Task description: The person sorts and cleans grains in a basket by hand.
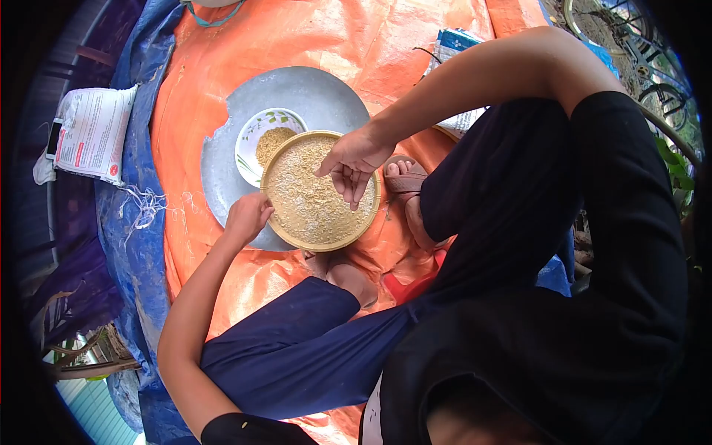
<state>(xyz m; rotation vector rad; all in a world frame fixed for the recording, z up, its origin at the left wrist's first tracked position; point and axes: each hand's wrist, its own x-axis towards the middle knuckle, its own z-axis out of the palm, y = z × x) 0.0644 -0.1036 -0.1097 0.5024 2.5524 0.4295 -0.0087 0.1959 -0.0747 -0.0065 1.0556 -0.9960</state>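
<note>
A round yellow sieve with a raised rim holds a layer of pale, coarse grain with whitish flakes. My left hand is closed on its left rim. Over the right half of the grain hangs my right hand, palm partly showing, fingers loosely apart and holding nothing I can see. Behind the sieve, partly covered by it, is a white bowl with green leaf prints and a heap of tan grain inside. Both are over a wide grey metal tray.
An orange tarp covers the ground, with a blue tarp along the left. A printed white sack lies at the left near loose white string. My sandalled feet flank the sieve, and a red object lies between my legs.
</note>
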